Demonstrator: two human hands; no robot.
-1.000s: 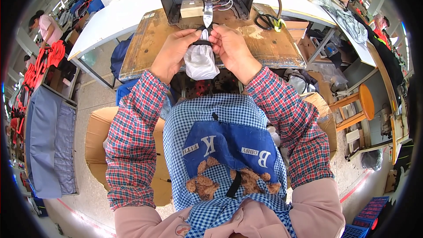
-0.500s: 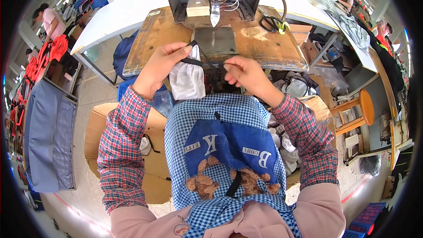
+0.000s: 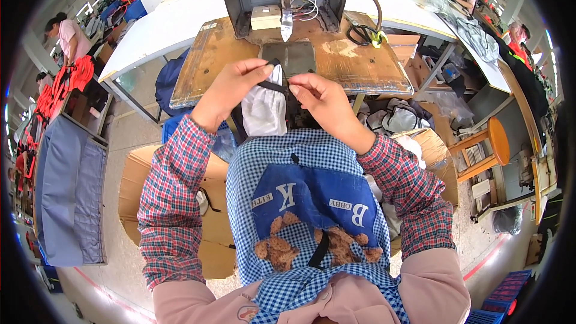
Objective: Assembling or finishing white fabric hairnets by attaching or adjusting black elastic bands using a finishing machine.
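A white fabric pouch [image 3: 264, 113] with black trim hangs over the near edge of the worn wooden worktop [image 3: 207, 63]. My left hand [image 3: 235, 91] pinches its top corner by the black edging, thumb and fingertips pressed together. A black strap [image 3: 273, 86] crosses the upper part of the pouch toward my right hand [image 3: 327, 103]. That hand is closed in a pinch at the strap's right end, the fingertips close beside the pouch. Beyond both hands, a machine with a pointed metal tip [image 3: 287, 29] stands over a metal plate [image 3: 295, 54] set in the worktop.
Open cardboard boxes [image 3: 141, 180] stand on both sides of my lap, with white and black pieces inside. White tables [image 3: 153, 30] flank the worktop. A wooden stool [image 3: 497, 141] is at the right. Co-workers [image 3: 71, 37] are farther off.
My right hand has moved left, closer to the pouch and my left hand. The pouch and left hand have shifted slightly right. The strap between the hands now looks shorter.
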